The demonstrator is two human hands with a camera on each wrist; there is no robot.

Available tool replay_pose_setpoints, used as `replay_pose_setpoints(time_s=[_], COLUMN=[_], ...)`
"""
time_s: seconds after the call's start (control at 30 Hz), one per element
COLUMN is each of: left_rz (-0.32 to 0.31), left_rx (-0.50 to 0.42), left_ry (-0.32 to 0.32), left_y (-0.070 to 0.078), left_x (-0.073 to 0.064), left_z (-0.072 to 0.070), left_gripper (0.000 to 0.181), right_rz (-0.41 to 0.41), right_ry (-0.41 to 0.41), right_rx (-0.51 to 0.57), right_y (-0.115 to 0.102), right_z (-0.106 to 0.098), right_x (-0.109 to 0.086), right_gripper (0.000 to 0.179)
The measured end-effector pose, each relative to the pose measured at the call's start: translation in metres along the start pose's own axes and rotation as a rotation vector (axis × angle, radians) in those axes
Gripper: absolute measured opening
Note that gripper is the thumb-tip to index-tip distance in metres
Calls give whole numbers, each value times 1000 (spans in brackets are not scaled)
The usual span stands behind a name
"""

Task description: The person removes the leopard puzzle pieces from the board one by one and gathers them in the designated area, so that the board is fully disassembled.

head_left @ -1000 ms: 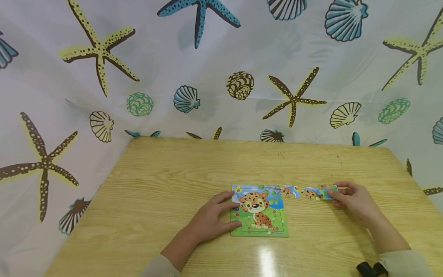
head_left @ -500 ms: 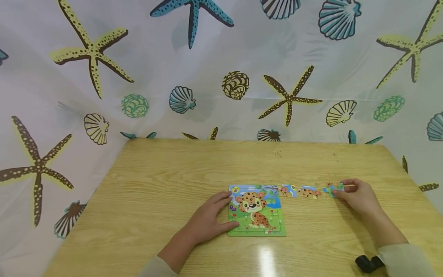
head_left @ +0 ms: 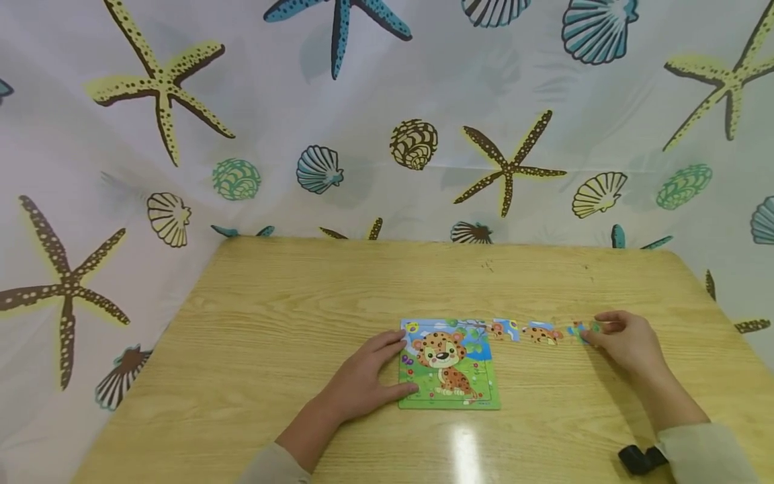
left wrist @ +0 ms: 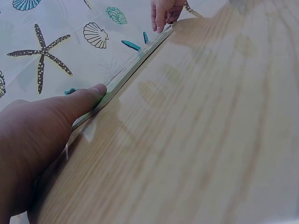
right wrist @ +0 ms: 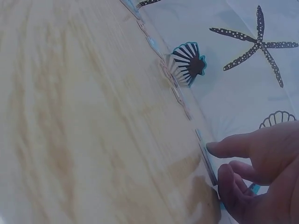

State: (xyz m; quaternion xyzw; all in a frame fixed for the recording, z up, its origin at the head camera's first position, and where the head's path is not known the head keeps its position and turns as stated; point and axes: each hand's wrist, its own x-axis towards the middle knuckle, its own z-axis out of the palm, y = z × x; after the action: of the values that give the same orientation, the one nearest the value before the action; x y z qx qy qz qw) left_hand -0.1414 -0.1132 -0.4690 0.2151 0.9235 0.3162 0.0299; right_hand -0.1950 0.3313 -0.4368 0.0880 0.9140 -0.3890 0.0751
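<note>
A square jigsaw puzzle (head_left: 447, 366) with a spotted leopard cub lies on the wooden table. My left hand (head_left: 363, 383) rests at its left edge, fingers and thumb extended onto the board. From the left wrist view, the thumb (left wrist: 86, 102) lies along the puzzle's rim. Out to the right, my right hand (head_left: 629, 343) pinches a small blue-green puzzle piece (head_left: 576, 331). In the right wrist view, that piece (right wrist: 205, 156) is seen edge-on, low at the table, under the thumb tip and beside a curled finger.
Between the puzzle and the right hand lie two loose pieces, one with an ear (head_left: 504, 330) and one with a spotted body (head_left: 541, 333). A black object (head_left: 641, 460) is by the right sleeve. A shell-and-starfish curtain (head_left: 375, 134) hangs behind the table (head_left: 302, 289).
My right hand has drawn its piece rightward, away from the spotted-body piece, and it now sits lower and partly under the fingers. The left hand has stayed on the puzzle.
</note>
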Motion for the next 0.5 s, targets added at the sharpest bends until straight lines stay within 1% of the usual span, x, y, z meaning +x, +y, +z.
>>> replay_pose_setpoints(time_s=[0.1, 0.23, 0.33, 0.5], left_rz=[4, 7, 8, 12], left_rx=[-8, -5, -3, -2], left_ry=[-1, 3, 9, 10], left_y=[-1, -2, -3, -2], left_x=[0, 0, 0, -1], left_z=[0, 1, 1, 1], left_gripper=[83, 83, 83, 82], right_rz=[-4, -51, -83, -102], right_ry=[11, 5, -25, -85], right_rx=[45, 124, 164, 179], right_y=[-2, -11, -19, -27], right_z=[3, 7, 11, 15], right_x=[-2, -2, -3, -5], right_gripper=[66, 65, 61, 57])
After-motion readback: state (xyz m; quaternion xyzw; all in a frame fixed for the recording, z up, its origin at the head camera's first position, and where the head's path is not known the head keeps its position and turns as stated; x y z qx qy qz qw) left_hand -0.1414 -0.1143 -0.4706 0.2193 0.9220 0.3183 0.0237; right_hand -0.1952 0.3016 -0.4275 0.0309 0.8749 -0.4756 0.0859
